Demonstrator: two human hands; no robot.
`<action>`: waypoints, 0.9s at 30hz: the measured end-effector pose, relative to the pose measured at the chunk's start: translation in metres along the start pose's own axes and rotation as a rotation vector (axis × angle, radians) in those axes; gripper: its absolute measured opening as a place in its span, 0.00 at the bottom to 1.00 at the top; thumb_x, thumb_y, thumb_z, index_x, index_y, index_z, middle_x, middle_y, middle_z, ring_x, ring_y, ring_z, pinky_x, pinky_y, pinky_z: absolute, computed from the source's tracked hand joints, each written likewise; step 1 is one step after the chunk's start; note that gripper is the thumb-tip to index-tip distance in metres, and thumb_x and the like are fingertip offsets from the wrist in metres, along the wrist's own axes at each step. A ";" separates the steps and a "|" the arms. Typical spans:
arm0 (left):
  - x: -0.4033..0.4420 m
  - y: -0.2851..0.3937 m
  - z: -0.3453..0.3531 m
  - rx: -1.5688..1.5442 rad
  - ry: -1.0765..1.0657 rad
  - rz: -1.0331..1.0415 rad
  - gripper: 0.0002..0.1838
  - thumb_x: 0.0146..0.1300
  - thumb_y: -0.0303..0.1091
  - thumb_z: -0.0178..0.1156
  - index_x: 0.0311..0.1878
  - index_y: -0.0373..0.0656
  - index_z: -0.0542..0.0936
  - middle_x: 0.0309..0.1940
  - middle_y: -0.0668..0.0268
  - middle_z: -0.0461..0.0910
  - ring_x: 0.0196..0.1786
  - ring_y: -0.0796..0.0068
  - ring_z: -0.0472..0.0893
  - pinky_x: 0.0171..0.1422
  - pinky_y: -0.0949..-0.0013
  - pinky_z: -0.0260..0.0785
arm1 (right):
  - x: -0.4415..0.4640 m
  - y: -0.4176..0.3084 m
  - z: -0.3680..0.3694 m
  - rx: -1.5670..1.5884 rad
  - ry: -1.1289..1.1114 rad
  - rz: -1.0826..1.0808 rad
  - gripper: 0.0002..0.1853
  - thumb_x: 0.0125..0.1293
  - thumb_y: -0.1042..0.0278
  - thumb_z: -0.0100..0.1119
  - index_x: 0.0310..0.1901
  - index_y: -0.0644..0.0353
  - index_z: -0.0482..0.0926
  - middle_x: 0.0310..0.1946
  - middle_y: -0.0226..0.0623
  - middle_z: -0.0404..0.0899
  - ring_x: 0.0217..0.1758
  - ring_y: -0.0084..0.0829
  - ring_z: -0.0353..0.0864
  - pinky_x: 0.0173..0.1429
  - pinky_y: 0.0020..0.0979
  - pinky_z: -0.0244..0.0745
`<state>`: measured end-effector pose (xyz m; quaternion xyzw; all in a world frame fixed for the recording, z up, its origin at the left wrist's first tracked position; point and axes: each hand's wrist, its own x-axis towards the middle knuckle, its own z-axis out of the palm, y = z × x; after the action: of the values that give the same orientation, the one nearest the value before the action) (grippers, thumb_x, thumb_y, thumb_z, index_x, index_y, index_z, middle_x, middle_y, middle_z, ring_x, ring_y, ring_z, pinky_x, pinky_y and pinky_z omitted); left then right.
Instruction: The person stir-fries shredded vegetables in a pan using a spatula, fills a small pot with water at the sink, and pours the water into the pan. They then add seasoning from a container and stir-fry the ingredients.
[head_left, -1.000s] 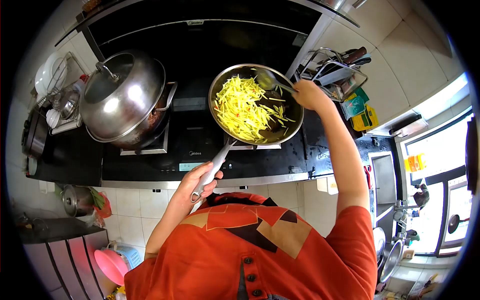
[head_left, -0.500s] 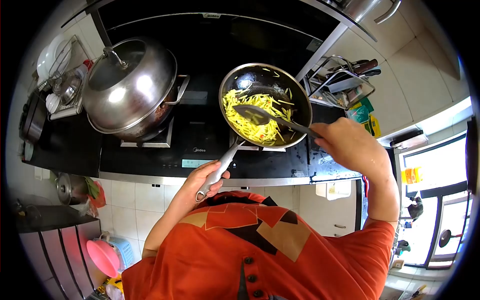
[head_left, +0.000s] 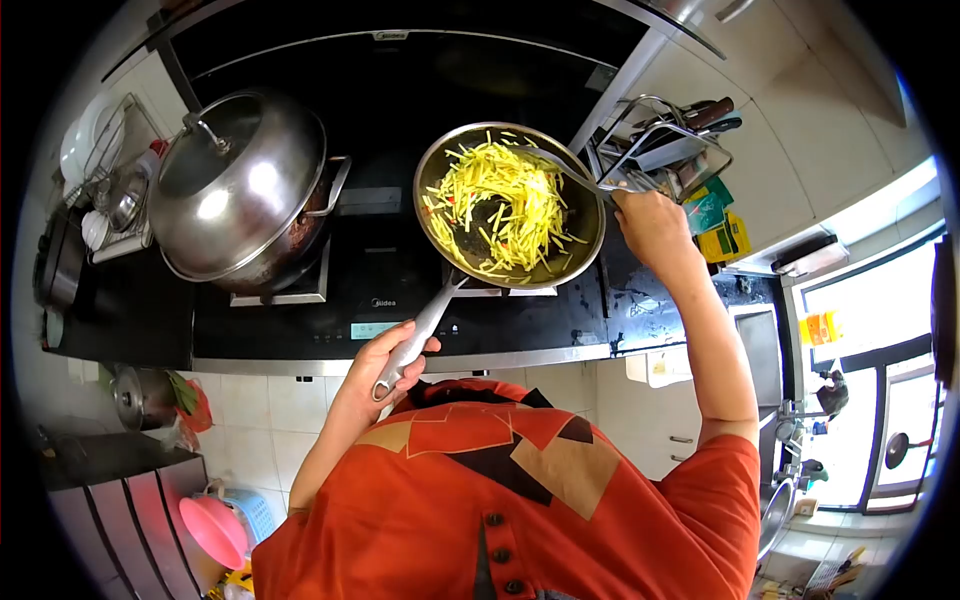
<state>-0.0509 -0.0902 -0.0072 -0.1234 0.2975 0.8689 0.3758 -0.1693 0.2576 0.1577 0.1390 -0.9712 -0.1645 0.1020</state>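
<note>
A round frying pan (head_left: 572, 262) sits on the right side of the black stove, full of thin yellow-green strips (head_left: 540, 215) with a few red bits. My left hand (head_left: 388, 362) is wrapped round the pan's grey handle (head_left: 428, 318), near its end. At the pan's right rim my right hand (head_left: 650, 228) is closed on a dark spatula (head_left: 575, 176). The spatula reaches over the upper part of the pan, its head among the strips. Dark pan bottom shows in the middle of the strips.
A large lidded steel pot (head_left: 240, 200) stands on the left burner. Behind my right hand is a knife rack (head_left: 665, 140) beside yellow and green packets (head_left: 725, 238). A dish rack (head_left: 125, 215) is at the far left, and a pink basin (head_left: 213, 530) is low at the left.
The spatula has moved from the near left part of the pan to its upper right, and my right hand has moved up with it. The strips have spread into a ring.
</note>
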 end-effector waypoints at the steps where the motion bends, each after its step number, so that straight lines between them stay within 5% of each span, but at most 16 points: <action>1: 0.000 0.000 -0.004 0.020 -0.078 -0.050 0.17 0.72 0.41 0.49 0.51 0.36 0.71 0.36 0.56 0.78 0.17 0.80 0.70 0.14 0.79 0.61 | -0.002 0.002 0.015 0.002 -0.001 0.012 0.04 0.59 0.72 0.57 0.34 0.58 0.81 0.27 0.43 0.83 0.34 0.42 0.86 0.37 0.38 0.82; 5: -0.010 -0.007 0.010 -0.004 0.034 0.095 0.17 0.73 0.41 0.46 0.53 0.36 0.72 0.41 0.58 0.80 0.24 0.82 0.72 0.16 0.81 0.60 | -0.031 -0.006 0.067 0.156 -0.016 -0.076 0.05 0.62 0.67 0.58 0.33 0.58 0.77 0.24 0.42 0.81 0.31 0.43 0.84 0.35 0.41 0.80; 9: -0.026 -0.004 0.027 0.060 0.118 0.205 0.23 0.72 0.37 0.46 0.65 0.36 0.66 0.48 0.55 0.80 0.27 0.81 0.74 0.23 0.80 0.62 | -0.068 -0.004 -0.014 0.269 -0.269 -0.010 0.11 0.61 0.65 0.61 0.45 0.56 0.82 0.29 0.45 0.81 0.36 0.48 0.81 0.40 0.45 0.75; 13: -0.034 -0.002 0.033 0.079 0.211 0.223 0.25 0.70 0.36 0.47 0.68 0.36 0.65 0.51 0.53 0.80 0.28 0.80 0.74 0.26 0.80 0.62 | -0.087 0.019 -0.073 0.320 -0.246 -0.065 0.13 0.59 0.66 0.62 0.46 0.52 0.84 0.30 0.43 0.83 0.34 0.44 0.82 0.40 0.42 0.75; 20: -0.032 -0.006 0.037 0.045 0.314 0.241 0.25 0.69 0.36 0.48 0.66 0.35 0.67 0.50 0.52 0.80 0.29 0.79 0.75 0.26 0.81 0.63 | -0.032 -0.018 0.028 0.260 -0.139 -0.074 0.08 0.63 0.63 0.58 0.42 0.52 0.80 0.26 0.43 0.81 0.34 0.47 0.81 0.38 0.44 0.76; 27: -0.038 -0.008 0.030 0.120 0.191 0.332 0.25 0.71 0.35 0.47 0.67 0.30 0.64 0.52 0.49 0.79 0.31 0.77 0.80 0.27 0.77 0.71 | -0.006 -0.016 0.038 0.254 -0.091 0.064 0.10 0.66 0.66 0.52 0.48 0.49 0.78 0.28 0.44 0.83 0.33 0.46 0.84 0.35 0.45 0.79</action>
<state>-0.0186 -0.0893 0.0297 -0.1320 0.3994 0.8840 0.2042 -0.1689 0.2564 0.1165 0.1123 -0.9917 -0.0430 0.0446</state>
